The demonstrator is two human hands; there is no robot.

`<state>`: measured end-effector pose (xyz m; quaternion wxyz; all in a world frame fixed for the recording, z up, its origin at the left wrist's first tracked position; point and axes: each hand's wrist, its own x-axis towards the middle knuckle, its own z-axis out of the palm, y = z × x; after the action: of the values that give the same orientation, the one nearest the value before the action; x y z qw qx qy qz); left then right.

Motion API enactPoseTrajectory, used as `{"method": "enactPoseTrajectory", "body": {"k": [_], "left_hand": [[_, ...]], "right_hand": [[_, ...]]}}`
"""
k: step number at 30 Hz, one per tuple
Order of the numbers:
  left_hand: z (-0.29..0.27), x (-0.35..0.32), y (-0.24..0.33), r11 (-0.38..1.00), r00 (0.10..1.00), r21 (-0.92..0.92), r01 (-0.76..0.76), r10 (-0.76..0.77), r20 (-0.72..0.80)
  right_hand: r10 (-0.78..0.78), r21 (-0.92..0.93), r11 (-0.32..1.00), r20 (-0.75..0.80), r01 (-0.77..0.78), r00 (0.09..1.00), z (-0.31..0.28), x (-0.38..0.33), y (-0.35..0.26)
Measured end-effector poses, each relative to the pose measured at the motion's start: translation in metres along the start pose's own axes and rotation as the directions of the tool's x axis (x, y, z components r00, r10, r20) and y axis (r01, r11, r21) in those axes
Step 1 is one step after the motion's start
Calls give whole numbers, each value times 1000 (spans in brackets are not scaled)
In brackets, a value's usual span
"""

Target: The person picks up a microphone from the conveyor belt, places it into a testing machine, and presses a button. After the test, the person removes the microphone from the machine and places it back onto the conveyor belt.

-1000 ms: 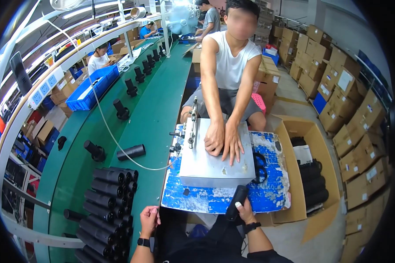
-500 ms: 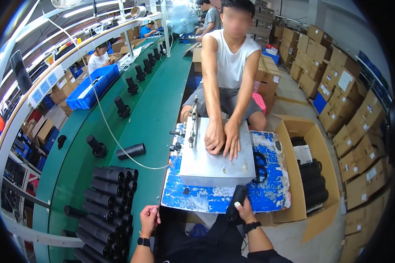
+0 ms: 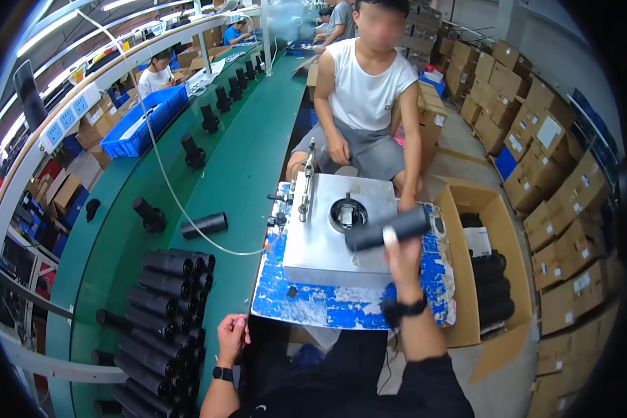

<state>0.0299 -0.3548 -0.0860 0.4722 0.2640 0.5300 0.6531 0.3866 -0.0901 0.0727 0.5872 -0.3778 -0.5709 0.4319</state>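
My right hand (image 3: pixel 403 254) is wrapped round a black tube (image 3: pixel 386 228), tilted and slightly blurred, above the silver metal box (image 3: pixel 313 259). The box has a round black-rimmed opening (image 3: pixel 346 213) in its top, beside the tube's left end. At the green bench's edge, my left hand (image 3: pixel 234 333) has its fingers curled in, with nothing visible in them. A co-worker's hand (image 3: pixel 409 200) reaches down behind the tube's right end; whether it touches the tube cannot be told. The co-worker's other hand (image 3: pixel 338 149) hangs beyond the box.
The box stands on a worn blue board (image 3: pixel 327 306). Several stacked black tubes (image 3: pixel 164 299) lie on the green bench (image 3: pixel 233 188); a single tube (image 3: pixel 205 225) lies apart. A thin hose (image 3: pixel 167 177) crosses the bench. An open carton (image 3: pixel 519 306) holding black tubes stands right.
My right hand has lifted the tube from the board's front edge to above the box. The co-worker's hands have left the box top, uncovering its opening. My left hand stays by the bench edge.
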Motion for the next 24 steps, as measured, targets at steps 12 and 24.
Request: {"method": "enactPoseTrajectory", "body": {"k": [12,24], "left_hand": [[24,2,31,997,999,71,-29,27,37],[140,186,117,803,885,385,-454,356,300]], "right_hand": [[-209,-593,775,86,219,974,37,84,14],[-170,-772,575,213,272,962,41,85,35]]}}
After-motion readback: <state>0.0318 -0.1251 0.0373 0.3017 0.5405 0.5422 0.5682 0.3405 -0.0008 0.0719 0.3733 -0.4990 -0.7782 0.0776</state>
